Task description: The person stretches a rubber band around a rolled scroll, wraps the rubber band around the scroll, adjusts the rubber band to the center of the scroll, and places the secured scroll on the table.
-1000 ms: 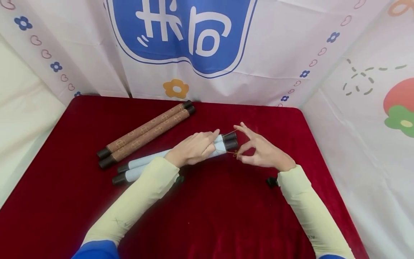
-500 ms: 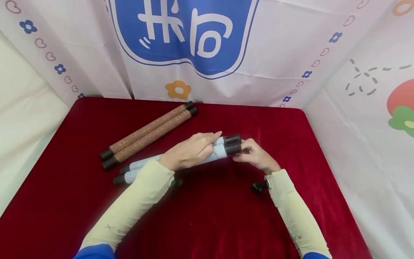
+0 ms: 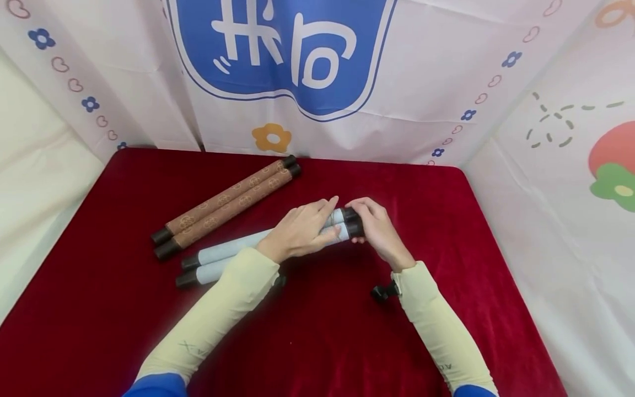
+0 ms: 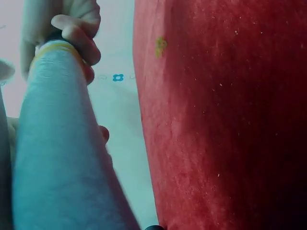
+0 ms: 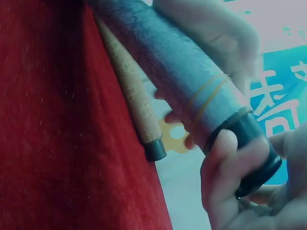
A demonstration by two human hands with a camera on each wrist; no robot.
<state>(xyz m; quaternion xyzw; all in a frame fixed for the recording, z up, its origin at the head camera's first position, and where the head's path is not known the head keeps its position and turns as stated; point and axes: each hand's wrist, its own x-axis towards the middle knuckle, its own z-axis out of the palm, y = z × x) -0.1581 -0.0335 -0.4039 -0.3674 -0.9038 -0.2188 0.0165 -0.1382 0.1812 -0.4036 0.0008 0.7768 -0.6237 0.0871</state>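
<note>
A light blue scroll, its two rolls side by side with dark end caps, lies slantwise between my hands. My left hand grips it from above near its right end, index finger stretched out. At that end my right hand holds the dark end caps, thumb and fingers round them. A thin yellow cord loops round the rolls just short of the caps. In the left wrist view, a small yellow knot-like thing shows against the red cloth.
Behind lies a brown patterned scroll with dark end caps, on the red tablecloth. A white printed backdrop stands along the far edge and the sides.
My right hand, which pinched the stretched cord off the right end, has moved left onto the end caps. The cord now sits round the rolls. My left hand stays on the scroll.
</note>
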